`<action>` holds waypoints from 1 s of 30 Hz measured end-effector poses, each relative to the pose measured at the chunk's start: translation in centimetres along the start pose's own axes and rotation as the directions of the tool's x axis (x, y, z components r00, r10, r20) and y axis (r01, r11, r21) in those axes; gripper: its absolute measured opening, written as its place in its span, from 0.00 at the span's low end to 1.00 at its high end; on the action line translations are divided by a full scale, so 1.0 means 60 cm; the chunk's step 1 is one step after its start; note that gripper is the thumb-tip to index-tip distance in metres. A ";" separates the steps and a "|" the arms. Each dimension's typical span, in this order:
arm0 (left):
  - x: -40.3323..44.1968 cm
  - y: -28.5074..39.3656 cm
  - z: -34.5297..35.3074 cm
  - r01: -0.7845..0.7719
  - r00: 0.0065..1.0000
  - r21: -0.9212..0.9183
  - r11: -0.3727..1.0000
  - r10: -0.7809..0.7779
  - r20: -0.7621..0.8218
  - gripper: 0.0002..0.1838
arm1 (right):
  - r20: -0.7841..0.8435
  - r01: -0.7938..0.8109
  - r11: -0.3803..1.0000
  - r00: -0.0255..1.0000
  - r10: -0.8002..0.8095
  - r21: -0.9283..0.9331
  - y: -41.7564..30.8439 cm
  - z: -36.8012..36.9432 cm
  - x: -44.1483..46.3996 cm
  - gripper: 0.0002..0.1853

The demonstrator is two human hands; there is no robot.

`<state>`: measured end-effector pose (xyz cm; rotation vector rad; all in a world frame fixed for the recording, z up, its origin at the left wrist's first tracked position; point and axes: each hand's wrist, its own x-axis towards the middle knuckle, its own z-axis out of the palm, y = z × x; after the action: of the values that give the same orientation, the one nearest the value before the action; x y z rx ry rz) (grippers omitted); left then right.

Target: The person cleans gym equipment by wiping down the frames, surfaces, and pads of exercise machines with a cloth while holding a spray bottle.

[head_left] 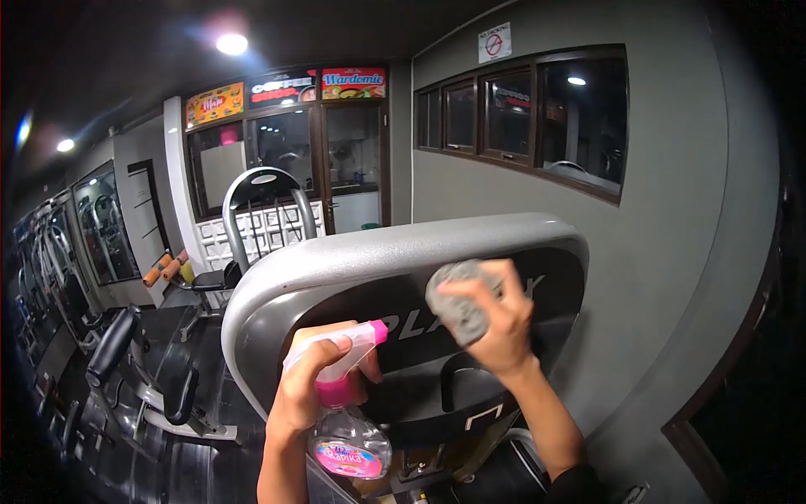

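the left hand point(300, 382) is holding the bottle point(348, 449) on the near left, in front of the panel point(558, 265). its fingers are closing around the neck, and the nozzle point(380, 332) is pointing to the right. the right hand point(510, 323) is gripping the grey cloth point(457, 315) over the letters point(401, 329), right of the bottle; its fingers are bending around the cloth. the blur is suggesting a wiping move, but i cannot tell how firmly the cloth is touching. for wiping well, i think the cloth should be lying flat, with even pressure and overlapping strokes towards the silver rim point(403, 241), while the bottle is staying upright, away from the wiping arm.
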<state>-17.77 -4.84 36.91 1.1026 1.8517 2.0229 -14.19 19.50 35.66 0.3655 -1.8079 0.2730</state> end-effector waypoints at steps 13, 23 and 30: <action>-0.008 -0.075 0.009 0.132 0.973 -0.249 0.959 -0.078 0.216 0.25 | 0.136 -0.001 1.000 0.991 -0.003 0.027 -0.001 -0.008 -0.043 0.19; -0.020 -0.070 0.009 0.181 0.968 -0.211 0.961 -0.136 0.212 0.25 | 0.323 0.088 0.994 0.944 -0.064 -0.060 0.034 -0.057 -0.039 0.14; -0.025 -0.065 0.008 0.220 0.968 -0.125 0.967 -0.202 0.146 0.25 | 0.538 0.498 0.862 0.703 -0.466 0.096 0.044 -0.042 -0.021 0.09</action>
<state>-17.73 -4.52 32.73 0.9334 1.6568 1.8791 -12.69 22.99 35.12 0.9393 -2.1850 -0.2931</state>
